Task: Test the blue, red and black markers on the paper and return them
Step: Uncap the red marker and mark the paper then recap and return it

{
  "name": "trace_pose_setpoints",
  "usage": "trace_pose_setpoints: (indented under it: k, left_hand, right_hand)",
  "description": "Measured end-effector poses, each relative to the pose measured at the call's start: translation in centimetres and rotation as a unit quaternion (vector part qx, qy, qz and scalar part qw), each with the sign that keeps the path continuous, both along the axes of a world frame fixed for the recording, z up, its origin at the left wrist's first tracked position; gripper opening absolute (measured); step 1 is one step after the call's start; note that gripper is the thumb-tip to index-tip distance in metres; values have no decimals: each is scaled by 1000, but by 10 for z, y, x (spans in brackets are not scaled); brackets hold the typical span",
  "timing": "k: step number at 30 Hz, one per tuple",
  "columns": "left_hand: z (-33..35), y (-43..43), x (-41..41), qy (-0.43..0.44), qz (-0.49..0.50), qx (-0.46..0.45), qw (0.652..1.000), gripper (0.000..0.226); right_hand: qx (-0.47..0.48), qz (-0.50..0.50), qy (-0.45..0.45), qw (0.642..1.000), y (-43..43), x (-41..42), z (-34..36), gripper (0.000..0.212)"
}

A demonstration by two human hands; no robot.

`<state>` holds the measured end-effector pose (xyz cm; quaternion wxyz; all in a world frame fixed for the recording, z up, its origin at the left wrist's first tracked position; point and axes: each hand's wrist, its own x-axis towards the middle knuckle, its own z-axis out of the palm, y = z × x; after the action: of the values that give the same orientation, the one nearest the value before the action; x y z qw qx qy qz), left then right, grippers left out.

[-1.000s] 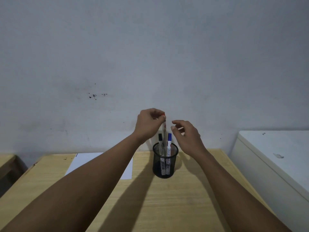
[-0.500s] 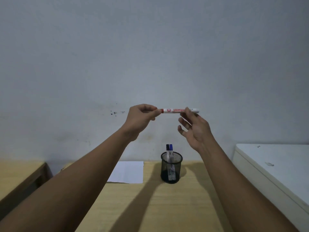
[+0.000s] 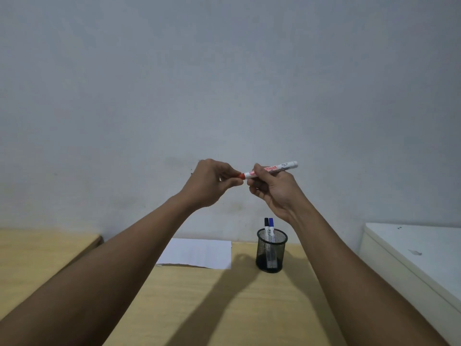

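The red marker (image 3: 270, 169) lies level, left to right: left hand (image 3: 209, 183) pinches its red cap (image 3: 241, 175), right hand (image 3: 273, 191) clasps the barrel.

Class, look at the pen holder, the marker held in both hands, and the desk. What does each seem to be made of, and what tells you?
Pen holder: black metal mesh, probably; markers show through its wall.
Red marker: smooth white plastic barrel, slightly glossy, with printed lettering.
Desk: light wood or wood-look laminate, matte; faint grain lines, cannot tell which.
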<state>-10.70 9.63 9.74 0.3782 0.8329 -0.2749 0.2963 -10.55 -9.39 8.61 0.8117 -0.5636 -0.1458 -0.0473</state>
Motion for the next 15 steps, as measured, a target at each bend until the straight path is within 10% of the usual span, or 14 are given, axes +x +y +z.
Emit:
trace_pose_setpoints:
  k: [15]
  left_hand:
    - [-31,69,19,175,-29,-75,981,15]
  right_hand:
    - [-59,43,-25,997,59,37,-36,13]
